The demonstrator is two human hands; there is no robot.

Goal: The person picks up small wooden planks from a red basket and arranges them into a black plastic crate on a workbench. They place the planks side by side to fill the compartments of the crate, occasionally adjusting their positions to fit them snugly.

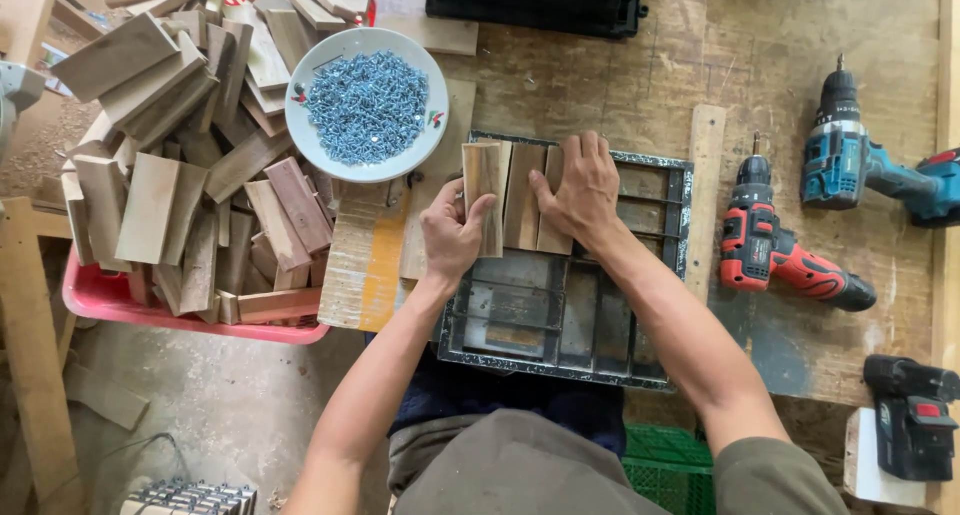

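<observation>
While the left hand curls its fingers and thumb around the lower end of a short wooden slat, the right hand lies flat with fingers spread narrowly, pressing on two more slats set side by side. All three slats stand lengthwise across the upper left part of a black metal jig frame, which rests on the worn wooden workbench. The held slat touches its neighbour on the right edge. The lower half of the frame, toward six o'clock, shows open grey compartments.

At ten o'clock from the hands sits a white plate heaped with bluish-silver screws. Farther out at nine o'clock, a red plastic tray holds a jumbled pile of wooden blocks. Between the plate and the frame lies a board streaked with yellow paint.

At three o'clock, well apart from the frame, a red and black cordless drill lies on the bench, with a teal and black drill just beyond it. A wooden strip stands between the frame and the red drill. At five o'clock a black battery charger rests on a white block. A stack of black frames sits at twelve o'clock.
</observation>
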